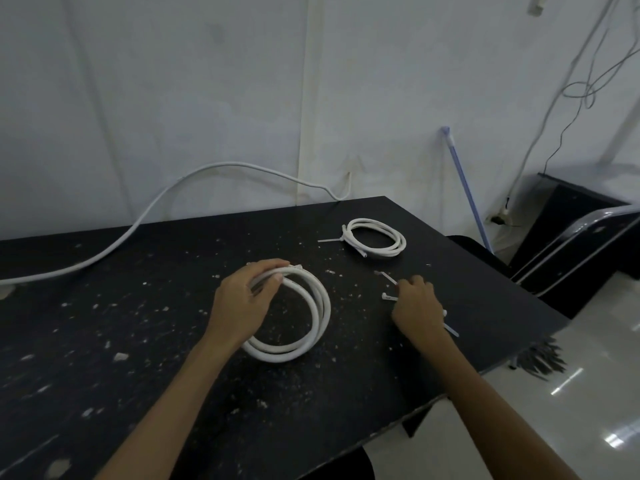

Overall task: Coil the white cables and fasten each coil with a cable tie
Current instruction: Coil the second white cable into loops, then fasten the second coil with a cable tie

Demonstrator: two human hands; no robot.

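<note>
A white cable coil (317, 313) lies on the black table (173, 341) in the middle. My left hand (244, 299) grips the coil's upper left part, fingers curled round the strands. My right hand (417, 306) rests on the table to the right, its fingertips on loose white cable ties (388, 278); another cable tie (450, 330) sticks out beneath the hand. Farther back lies a second white coil (375, 238), fastened with a cable tie (330, 240) whose tail points left.
A long uncoiled white cable (138, 221) runs from the table's left edge up along the wall. The table's right edge drops to a glossy floor. A dark chair (575, 251) and a blue-handled stick (465, 192) stand at the right.
</note>
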